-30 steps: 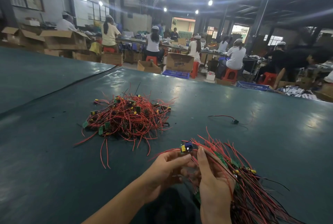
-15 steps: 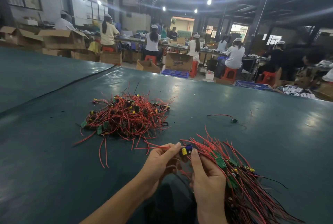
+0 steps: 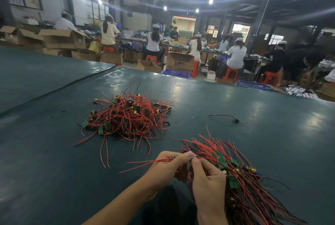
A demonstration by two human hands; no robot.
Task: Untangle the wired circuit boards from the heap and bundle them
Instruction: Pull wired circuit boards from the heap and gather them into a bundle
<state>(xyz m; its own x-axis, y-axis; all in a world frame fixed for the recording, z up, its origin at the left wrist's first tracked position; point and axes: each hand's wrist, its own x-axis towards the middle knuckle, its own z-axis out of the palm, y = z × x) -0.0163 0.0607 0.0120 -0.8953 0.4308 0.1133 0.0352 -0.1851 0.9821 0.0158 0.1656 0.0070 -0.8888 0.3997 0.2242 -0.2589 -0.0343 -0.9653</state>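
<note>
The heap [image 3: 126, 116] of red-wired boards sits on the dark green table [image 3: 54, 170]. The bundle [image 3: 241, 179] lies nearer the person than the heap and off to its right, fanned out under the right hand [image 3: 208, 179], whose fingers are curled round its near end. The left hand [image 3: 168, 166], also nearer than the heap, pinches a few red wires [image 3: 145, 162] between curled fingers and thumb. Their free ends trail left, and its fingertips touch the right forefinger. The step in hand looks like joining this piece to the bundle. To do it well, draw the wires straight through the pinch so they lie along the others, and grip firmly with the right hand so nothing fans loose. One stray wired piece [image 3: 235, 120] lies right of the heap, well apart.
</note>
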